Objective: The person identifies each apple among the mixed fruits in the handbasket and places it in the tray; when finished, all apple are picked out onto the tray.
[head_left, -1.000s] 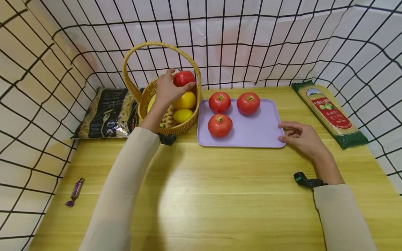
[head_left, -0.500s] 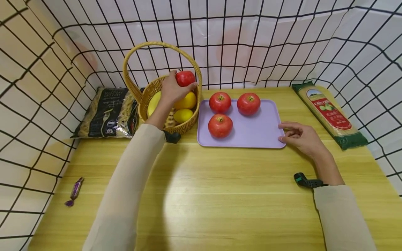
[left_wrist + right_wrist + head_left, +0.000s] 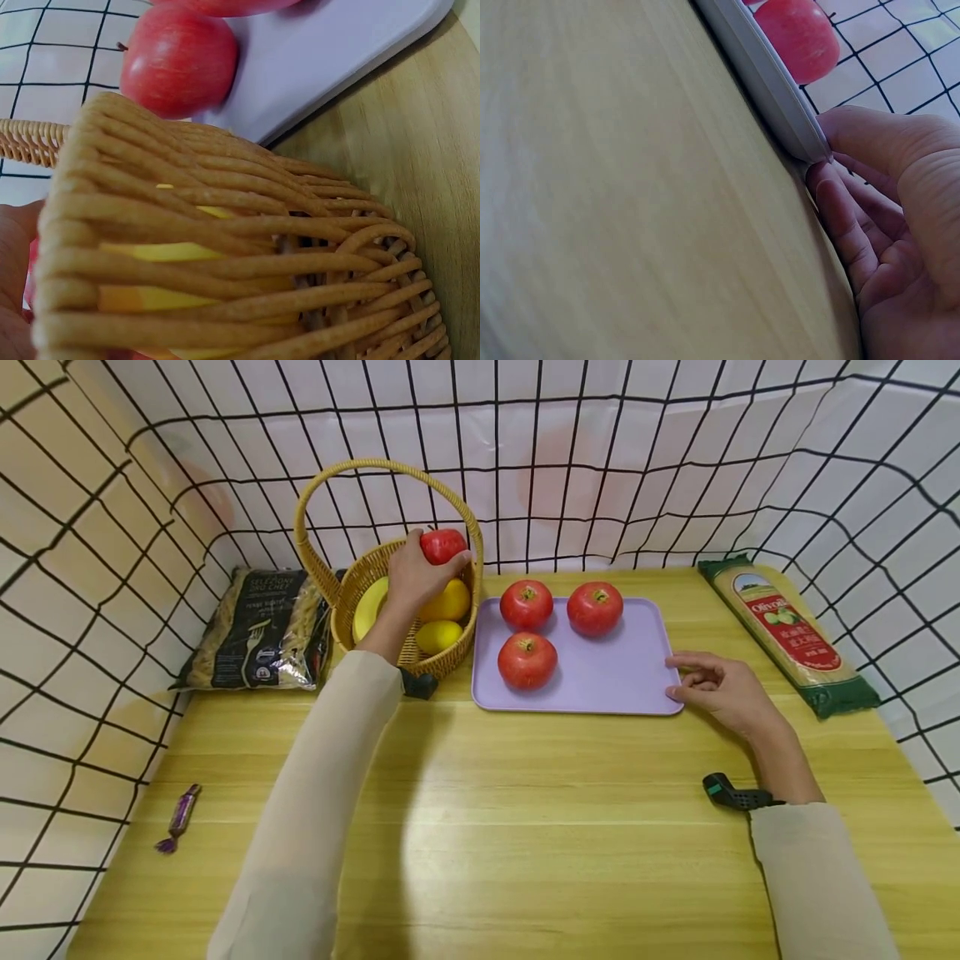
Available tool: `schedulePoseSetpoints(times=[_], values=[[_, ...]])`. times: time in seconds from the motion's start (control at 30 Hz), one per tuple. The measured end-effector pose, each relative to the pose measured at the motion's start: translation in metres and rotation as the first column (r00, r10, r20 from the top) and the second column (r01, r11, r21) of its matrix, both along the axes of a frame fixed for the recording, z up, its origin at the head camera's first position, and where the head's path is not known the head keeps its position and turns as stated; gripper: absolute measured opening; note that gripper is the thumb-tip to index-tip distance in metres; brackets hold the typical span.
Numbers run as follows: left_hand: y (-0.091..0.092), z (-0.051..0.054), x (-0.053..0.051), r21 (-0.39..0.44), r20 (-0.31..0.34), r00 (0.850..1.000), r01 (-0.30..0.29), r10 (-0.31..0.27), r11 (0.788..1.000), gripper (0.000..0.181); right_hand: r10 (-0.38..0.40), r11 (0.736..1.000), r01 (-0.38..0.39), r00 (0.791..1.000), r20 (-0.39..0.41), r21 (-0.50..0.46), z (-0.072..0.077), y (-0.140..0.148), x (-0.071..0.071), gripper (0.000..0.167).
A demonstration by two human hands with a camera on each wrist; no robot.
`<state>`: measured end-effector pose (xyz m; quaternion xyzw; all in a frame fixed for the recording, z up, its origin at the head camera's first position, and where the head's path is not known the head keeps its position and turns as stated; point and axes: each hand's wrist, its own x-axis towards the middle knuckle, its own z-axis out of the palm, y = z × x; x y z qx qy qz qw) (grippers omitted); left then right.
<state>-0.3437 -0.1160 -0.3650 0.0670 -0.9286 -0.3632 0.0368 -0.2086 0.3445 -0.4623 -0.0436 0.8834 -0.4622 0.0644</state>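
Observation:
In the head view, my left hand (image 3: 420, 575) grips a red apple (image 3: 443, 546) at the back of a wicker basket (image 3: 375, 560). Beneath the hand, a yellow-orange fruit (image 3: 448, 602), a lemon (image 3: 438, 637) and a banana-like yellow fruit (image 3: 369, 610) lie in the basket. The basket's woven wall (image 3: 225, 255) hides most of that hand in the left wrist view. To the right, a lilac tray (image 3: 615, 677) bears three red apples (image 3: 527, 660). My right hand (image 3: 712, 685) pinches the tray's right edge, its thumb and fingers at the rim (image 3: 795, 120).
A black bag of penne pasta (image 3: 255, 631) lies left of the basket. An Olivoilà pasta pack (image 3: 787, 631) lies at the right. A purple wrapped candy (image 3: 180, 818) sits at front left. Black-grid white walls (image 3: 562, 460) enclose the wooden table (image 3: 525, 827).
My left hand has shifted slightly to the right within the basket, still holding the apple. The right hand and the tray have stayed in place.

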Motion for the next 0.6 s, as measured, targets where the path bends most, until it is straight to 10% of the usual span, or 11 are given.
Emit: schedulePoseSetpoints(times=[0.6], values=[[-0.0035,0.0049,0.003,0.1,0.029,0.999,0.033,-0.036,0.994,0.088,0.01,1.0,-0.009,1.0,-0.024,0.015,0.0023,-0.0001,0.0007,0.054]])
